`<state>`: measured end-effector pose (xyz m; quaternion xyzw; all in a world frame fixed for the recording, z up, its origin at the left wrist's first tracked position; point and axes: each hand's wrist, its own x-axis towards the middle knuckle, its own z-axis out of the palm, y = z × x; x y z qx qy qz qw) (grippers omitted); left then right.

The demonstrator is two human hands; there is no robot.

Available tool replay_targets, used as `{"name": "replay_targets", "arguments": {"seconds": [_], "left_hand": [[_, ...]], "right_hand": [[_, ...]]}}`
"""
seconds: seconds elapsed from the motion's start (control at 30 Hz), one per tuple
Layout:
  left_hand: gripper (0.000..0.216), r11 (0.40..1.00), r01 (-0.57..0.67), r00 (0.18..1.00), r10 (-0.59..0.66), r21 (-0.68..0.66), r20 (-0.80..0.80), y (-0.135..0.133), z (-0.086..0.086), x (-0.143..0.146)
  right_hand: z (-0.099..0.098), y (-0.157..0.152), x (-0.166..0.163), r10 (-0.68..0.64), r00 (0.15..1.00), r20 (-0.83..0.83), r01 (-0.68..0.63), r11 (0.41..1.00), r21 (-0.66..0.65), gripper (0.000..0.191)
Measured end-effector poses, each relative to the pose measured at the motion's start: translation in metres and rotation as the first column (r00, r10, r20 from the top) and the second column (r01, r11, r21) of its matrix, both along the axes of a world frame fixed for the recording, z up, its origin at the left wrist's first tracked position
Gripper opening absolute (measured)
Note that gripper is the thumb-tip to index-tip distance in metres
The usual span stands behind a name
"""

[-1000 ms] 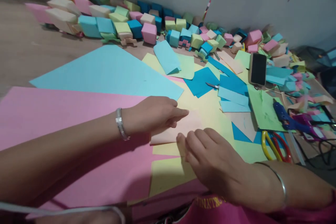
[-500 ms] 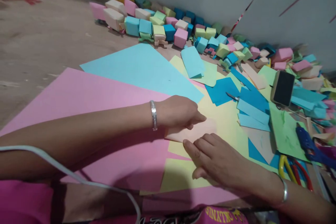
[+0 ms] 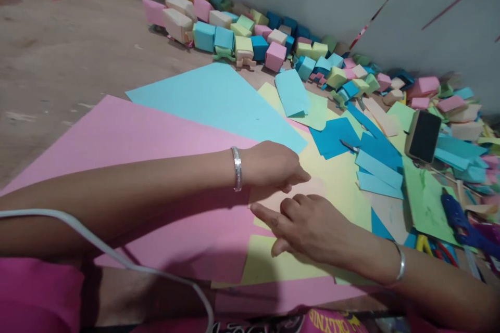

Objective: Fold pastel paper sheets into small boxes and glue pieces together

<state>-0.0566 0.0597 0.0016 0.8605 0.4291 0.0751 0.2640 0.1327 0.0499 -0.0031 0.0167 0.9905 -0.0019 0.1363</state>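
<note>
- My left hand [image 3: 273, 167] points its index across the peach paper [image 3: 271, 197]; I can't tell whether its curled fingers pinch anything.
- My right hand [image 3: 312, 226] pinches nothing, thumb apart, index at the paper's 8 o'clock corner; flat, even pressure along that edge should serve best.
- Blade [image 3: 349, 145] at 2 o'clock, glue gun [image 3: 455, 213] at 3: wide sweeps risk both.
- Cord [image 3: 128, 265], 8 o'clock; boxes [image 3: 275, 56], 12.
</note>
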Motion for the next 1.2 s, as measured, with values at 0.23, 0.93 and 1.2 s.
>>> {"name": "replay_targets", "arguments": {"seconds": [0.23, 0.93, 1.2], "left_hand": [[0.009, 0.999, 0.020, 1.000, -0.021, 0.038, 0.023, 0.001, -0.007, -0.003], [0.015, 0.995, -0.032, 0.999, 0.035, 0.096, -0.029, 0.000, 0.002, -0.001], [0.025, 0.913, -0.399, 0.913, 0.388, 0.085, 0.128, 0.020, 0.003, -0.012]], "right_hand": [[0.003, -0.009, -0.010, -0.043, 0.999, 0.004, 0.043, 0.997, 0.061, 0.080], [0.023, 0.014, 0.071, -0.427, 0.809, -0.404, 0.501, 0.861, 0.094, 0.019], [0.012, 0.057, 0.013, -0.513, 0.835, -0.200, 0.485, 0.857, -0.175, 0.020]]}}
